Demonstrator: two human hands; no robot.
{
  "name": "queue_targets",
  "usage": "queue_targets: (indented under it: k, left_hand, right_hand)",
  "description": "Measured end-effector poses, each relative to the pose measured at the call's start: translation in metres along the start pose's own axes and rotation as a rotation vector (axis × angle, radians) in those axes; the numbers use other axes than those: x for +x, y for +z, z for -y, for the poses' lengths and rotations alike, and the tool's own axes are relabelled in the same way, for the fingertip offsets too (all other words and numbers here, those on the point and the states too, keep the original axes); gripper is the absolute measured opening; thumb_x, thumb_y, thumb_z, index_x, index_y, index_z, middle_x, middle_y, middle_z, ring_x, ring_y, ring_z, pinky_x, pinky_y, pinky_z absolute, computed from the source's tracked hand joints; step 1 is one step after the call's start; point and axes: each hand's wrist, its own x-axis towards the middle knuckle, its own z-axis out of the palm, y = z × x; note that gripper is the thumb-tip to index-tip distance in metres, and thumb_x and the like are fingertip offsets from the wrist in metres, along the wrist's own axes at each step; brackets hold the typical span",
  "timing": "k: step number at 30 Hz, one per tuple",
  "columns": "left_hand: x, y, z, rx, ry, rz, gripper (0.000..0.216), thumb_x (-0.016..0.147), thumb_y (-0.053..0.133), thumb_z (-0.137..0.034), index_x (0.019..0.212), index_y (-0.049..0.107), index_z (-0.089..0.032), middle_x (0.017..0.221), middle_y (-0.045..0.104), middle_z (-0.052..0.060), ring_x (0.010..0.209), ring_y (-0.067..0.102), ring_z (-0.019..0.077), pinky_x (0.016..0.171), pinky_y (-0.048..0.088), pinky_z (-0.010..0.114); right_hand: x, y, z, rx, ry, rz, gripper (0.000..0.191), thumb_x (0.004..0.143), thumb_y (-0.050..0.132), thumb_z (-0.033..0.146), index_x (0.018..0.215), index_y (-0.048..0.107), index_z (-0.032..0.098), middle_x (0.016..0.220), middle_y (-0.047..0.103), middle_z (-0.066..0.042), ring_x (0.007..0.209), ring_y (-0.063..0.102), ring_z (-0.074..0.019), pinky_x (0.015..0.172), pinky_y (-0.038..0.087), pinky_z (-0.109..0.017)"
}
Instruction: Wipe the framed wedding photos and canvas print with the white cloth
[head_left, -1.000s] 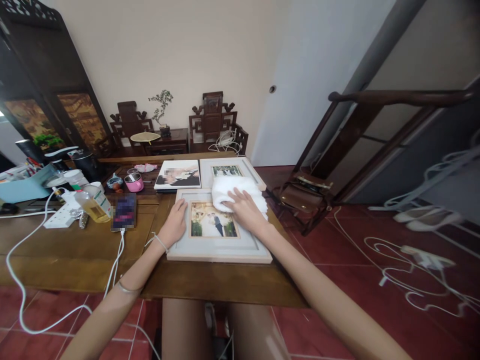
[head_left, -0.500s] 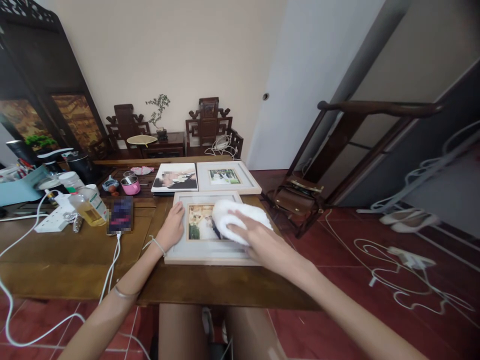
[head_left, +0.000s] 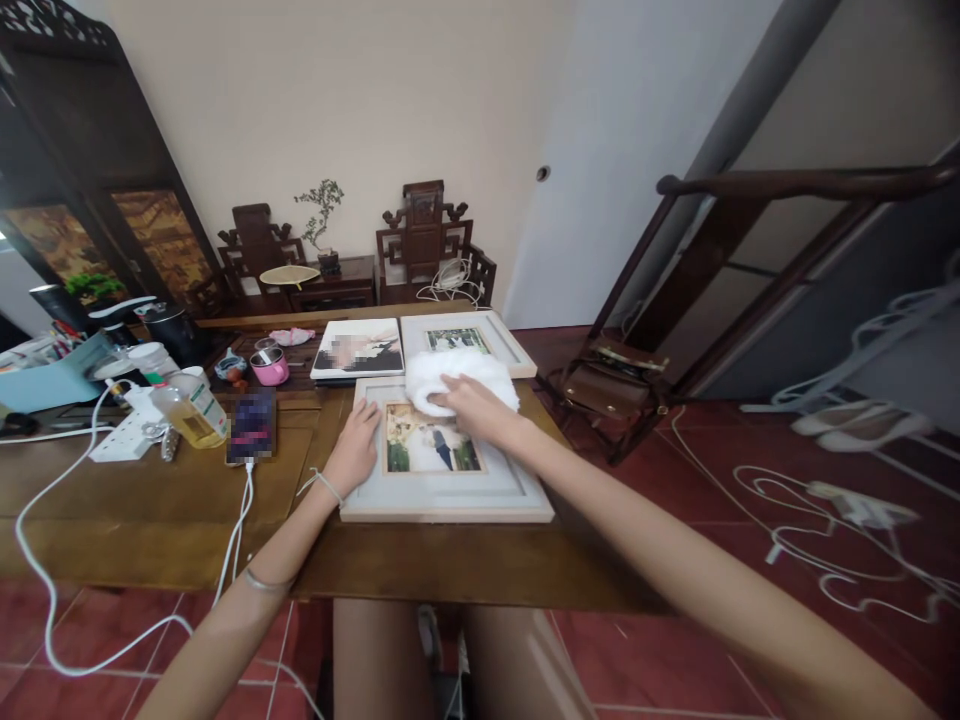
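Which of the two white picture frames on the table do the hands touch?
The nearer frame: the left hand rests on its border, the right hand presses a white cloth onto its top. The farther frame lies behind.

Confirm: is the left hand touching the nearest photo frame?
Touching. Head view shows the left hand flat on the left border of the photo frame.

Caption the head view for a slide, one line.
Right hand flat on a white cloth at the far edge of a picture frame; left hand rests on its left side.
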Motion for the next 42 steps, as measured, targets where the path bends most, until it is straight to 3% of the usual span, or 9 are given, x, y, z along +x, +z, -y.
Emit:
queue_targets:
  k: [6,10,13,17,20,24,30,37,42]
  left_hand:
    - [0.0,0.0,-0.004,0.025,-0.001,-0.018,0.063,0.071,0.036,0.007,0.129,0.053,-0.012,0.141,0.05,0.015,0.144,0.029,0.027,0.117,0.03,0.053]
    - [0.0,0.001,-0.005,0.05,-0.017,-0.004,0.061,0.073,0.034,0.007,0.13,0.051,-0.006,0.145,0.045,0.02,0.144,0.029,0.0277,0.118,0.029,0.051]
    - [0.0,0.001,-0.005,0.06,0.003,-0.005,0.061,0.074,0.034,0.007,0.131,0.05,-0.006,0.144,0.047,0.019,0.143,0.03,0.0262,0.118,0.03,0.048]
    - [0.003,-0.001,-0.007,0.078,0.018,0.051,0.065,0.07,0.035,0.008,0.131,0.051,-0.008,0.141,0.051,0.017,0.141,0.036,0.0242,0.118,0.031,0.046]
    - [0.005,-0.005,-0.01,0.095,-0.014,0.097,0.066,0.07,0.035,0.009,0.132,0.05,-0.007,0.144,0.048,0.017,0.14,0.037,0.0234,0.118,0.032,0.044]
    - [0.004,-0.009,-0.013,0.095,-0.045,0.121,0.066,0.072,0.034,0.008,0.135,0.049,-0.008,0.147,0.045,0.016,0.141,0.035,0.0222,0.117,0.032,0.043]
    - [0.003,-0.011,-0.017,0.103,-0.086,0.122,0.065,0.075,0.034,0.005,0.137,0.047,-0.009,0.148,0.043,0.015,0.141,0.036,0.0217,0.116,0.034,0.044]
    - [0.007,-0.012,-0.023,0.127,-0.082,0.138,0.047,0.094,0.032,-0.016,0.137,0.046,-0.006,0.148,0.043,0.017,0.14,0.036,0.0242,0.115,0.035,0.045]
    - [0.008,-0.014,-0.027,0.138,-0.071,0.149,0.045,0.094,0.032,-0.015,0.135,0.049,-0.01,0.147,0.045,0.015,0.139,0.038,0.0224,0.114,0.035,0.043]
  right_hand:
    - [-0.032,-0.021,-0.026,-0.053,0.086,0.095,0.062,0.068,0.04,-0.013,0.113,0.069,0.017,0.108,0.069,-0.016,0.112,0.059,-0.0276,0.097,0.039,-0.041]
    - [-0.066,-0.037,-0.001,0.003,0.029,0.15,0.061,0.062,0.04,-0.012,0.104,0.072,0.017,0.101,0.069,-0.014,0.096,0.065,-0.0267,0.09,0.043,-0.038]
    - [-0.103,-0.05,0.026,0.076,-0.002,0.173,0.061,0.058,0.041,-0.011,0.1,0.073,0.019,0.098,0.07,-0.013,0.099,0.065,-0.0272,0.09,0.045,-0.037]
    - [-0.136,-0.055,0.046,0.131,0.034,0.172,0.068,0.056,0.042,-0.007,0.11,0.071,0.023,0.121,0.065,-0.013,0.113,0.06,-0.0279,0.096,0.044,-0.038]
    - [-0.123,-0.047,0.039,0.119,0.126,0.182,0.07,0.061,0.043,-0.004,0.124,0.064,0.019,0.137,0.054,-0.016,0.124,0.052,-0.0299,0.101,0.041,-0.041]
    - [-0.07,-0.026,0.009,0.036,0.209,0.111,0.062,0.072,0.046,0.0,0.132,0.056,0.012,0.142,0.047,-0.021,0.133,0.041,-0.0335,0.104,0.038,-0.045]
    - [-0.027,-0.003,-0.018,-0.088,0.161,0.005,0.052,0.079,0.047,0.005,0.131,0.056,0.009,0.13,0.056,-0.022,0.133,0.038,-0.0372,0.106,0.033,-0.051]
    - [-0.109,-0.019,0.032,-0.05,0.015,0.048,0.052,0.075,0.048,-0.001,0.123,0.062,0.012,0.137,0.052,-0.022,0.136,0.036,-0.0381,0.109,0.032,-0.055]
    - [-0.16,-0.034,0.075,0.028,-0.031,0.059,0.057,0.068,0.053,-0.001,0.121,0.065,0.017,0.137,0.053,-0.02,0.133,0.041,-0.0391,0.108,0.037,-0.054]
